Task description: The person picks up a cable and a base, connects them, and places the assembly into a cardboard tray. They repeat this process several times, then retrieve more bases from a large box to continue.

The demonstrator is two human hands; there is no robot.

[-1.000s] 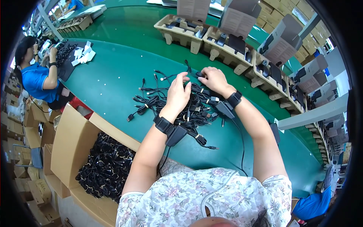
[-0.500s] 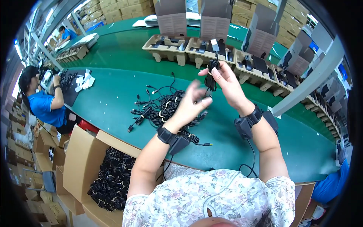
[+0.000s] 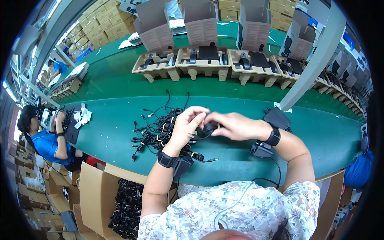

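Above the green table my two hands meet over a coiled black cable [image 3: 208,129]. My right hand [image 3: 238,126] is closed round the coil, its fingers bent over the top. Close beside it my left hand [image 3: 185,127] has thumb and fingers pinched together, with the cable's end running under its palm. What lies exactly between its fingertips is too blurred to make out. A pile of tied black cables [image 3: 163,129] lies on the table left of and behind my left hand, some plugs sticking out.
A black power adapter [image 3: 277,119] lies beyond my right wrist, by a grey post [image 3: 316,60]. Cardboard trays [image 3: 203,69] with black parts line a raised green surface behind. An open carton [image 3: 98,196] of cables stands at lower left. A co-worker [image 3: 46,136] works at far left.
Both hands have come down and nearer with the cable coil. My right hand has turned inward over it, and my left hand has closed in beside it. The view has shifted.
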